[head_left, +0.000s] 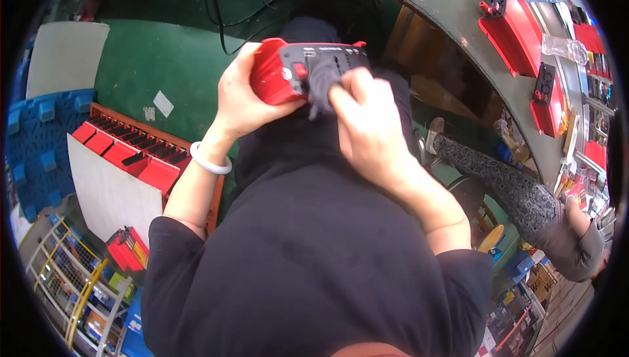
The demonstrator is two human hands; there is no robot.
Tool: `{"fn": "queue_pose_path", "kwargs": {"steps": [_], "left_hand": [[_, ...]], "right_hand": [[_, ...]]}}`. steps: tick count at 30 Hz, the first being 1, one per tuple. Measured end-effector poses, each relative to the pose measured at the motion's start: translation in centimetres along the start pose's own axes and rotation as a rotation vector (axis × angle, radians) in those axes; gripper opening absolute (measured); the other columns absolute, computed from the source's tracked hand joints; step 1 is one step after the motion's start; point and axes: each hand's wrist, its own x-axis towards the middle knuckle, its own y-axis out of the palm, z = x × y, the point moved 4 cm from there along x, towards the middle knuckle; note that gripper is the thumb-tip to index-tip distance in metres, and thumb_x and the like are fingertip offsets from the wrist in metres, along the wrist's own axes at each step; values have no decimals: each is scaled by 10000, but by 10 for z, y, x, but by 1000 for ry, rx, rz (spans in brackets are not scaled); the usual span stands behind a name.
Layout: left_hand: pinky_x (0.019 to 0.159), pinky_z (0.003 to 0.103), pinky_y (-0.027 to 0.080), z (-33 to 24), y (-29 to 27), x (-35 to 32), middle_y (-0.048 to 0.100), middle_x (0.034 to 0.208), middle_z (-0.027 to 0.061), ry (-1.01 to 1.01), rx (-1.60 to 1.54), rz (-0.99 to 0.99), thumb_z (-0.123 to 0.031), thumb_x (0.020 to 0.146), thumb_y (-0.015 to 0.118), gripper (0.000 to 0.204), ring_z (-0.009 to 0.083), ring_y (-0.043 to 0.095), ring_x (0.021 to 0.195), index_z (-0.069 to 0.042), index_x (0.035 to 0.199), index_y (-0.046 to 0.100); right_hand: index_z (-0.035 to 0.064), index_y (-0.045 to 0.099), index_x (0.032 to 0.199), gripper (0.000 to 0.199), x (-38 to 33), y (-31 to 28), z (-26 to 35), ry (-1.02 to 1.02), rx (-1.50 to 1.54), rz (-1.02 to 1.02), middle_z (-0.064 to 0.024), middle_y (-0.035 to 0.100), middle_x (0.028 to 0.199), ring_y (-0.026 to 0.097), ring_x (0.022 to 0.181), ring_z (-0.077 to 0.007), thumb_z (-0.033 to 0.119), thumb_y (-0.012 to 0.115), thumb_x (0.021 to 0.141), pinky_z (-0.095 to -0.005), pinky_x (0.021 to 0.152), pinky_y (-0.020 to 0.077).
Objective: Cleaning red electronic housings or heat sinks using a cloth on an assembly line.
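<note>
My left hand [237, 98] grips a red metal device housing [267, 76] with a black end panel [354, 57], held up in front of my lap. The thumb is underneath and the fingers wrap round its left side. A small red part sits on the panel. In my right hand [375, 121], a bunched dark grey cloth [320, 87] is pinched against the panel's face and covers part of it. The cloth's edges look slightly blurred. A white bracelet [210, 159] circles my left wrist.
To the left, an orange-red crate [108, 116] holds several red units beside a white board [108, 186]. A blue plastic pallet [49, 134] lies beyond. Red devices [511, 32] and a clear bottle [565, 49] stand on the right bench. Another person's patterned leg [501, 173] extends nearby. Cables [213, 3] trail ahead.
</note>
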Motion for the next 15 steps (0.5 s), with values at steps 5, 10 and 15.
{"fn": "queue_pose_path", "kwargs": {"steps": [5,10,15], "left_hand": [[814,315,511,-2,7,3,635,980,78,42,-20,113,-169,506,871,684,203,640,893,-50,1103,558],[799,318,514,10,9,4,634,967,87,8,-86,72,-195,492,879,695,224,641,875,-52,1092,561],[788,316,513,4,8,7,633,959,84,17,-1,84,-197,495,877,669,229,641,866,-52,1071,569]], "right_hand": [[-3,578,957,270,8,2,-10,0,-57,-71,-120,509,884,519,831,-285,-22,576,688,-365,747,395],[-11,582,943,251,-7,2,-6,21,13,-21,-120,505,880,514,816,-276,-18,571,692,-360,736,392],[-30,577,934,249,-12,3,-10,68,67,1,-138,506,874,508,795,-306,-23,582,685,-367,678,399]]}}
